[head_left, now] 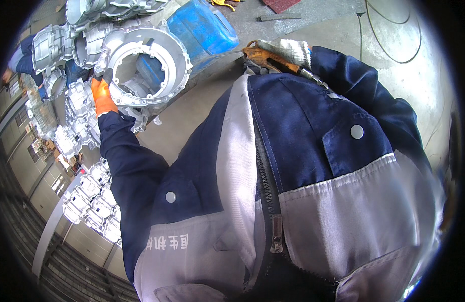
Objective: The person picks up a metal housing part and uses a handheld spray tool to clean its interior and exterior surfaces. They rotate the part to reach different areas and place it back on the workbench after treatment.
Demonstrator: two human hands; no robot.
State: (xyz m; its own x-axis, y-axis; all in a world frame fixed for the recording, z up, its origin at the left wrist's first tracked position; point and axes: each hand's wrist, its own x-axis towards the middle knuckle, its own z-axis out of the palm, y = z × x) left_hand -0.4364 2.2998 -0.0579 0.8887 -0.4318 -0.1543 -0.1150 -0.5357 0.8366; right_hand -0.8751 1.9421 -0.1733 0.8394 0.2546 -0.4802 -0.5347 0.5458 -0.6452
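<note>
The orange-gloved left hand (102,95) gripped the left edge of a round metal casing (179,64) just left of a blue jug (207,29), while farther right an orange tool (263,58) was clasped in the whitish-gloved right hand (290,50), the 2 hands well apart from each other.

Looks like shiny grey metal on the big ring part (180,63) in the left hand (101,89), with bumpy edges. Looks rubbery on the orange glove (106,105) there. Shows lumpy, silvery metal on the other parts (81,115) beside that grip, and smooth, glossy plastic on the blue jug (202,29) past it. Looks like hard plastic on the orange tool (268,58) in the right hand (289,49), with shiny metal at the tip (317,79). Looks like rough cloth on the white glove (298,49) there. Nearer than both grips, shows smooth cloth on the jacket (298,121), with shiny metal snaps (357,132).
</note>
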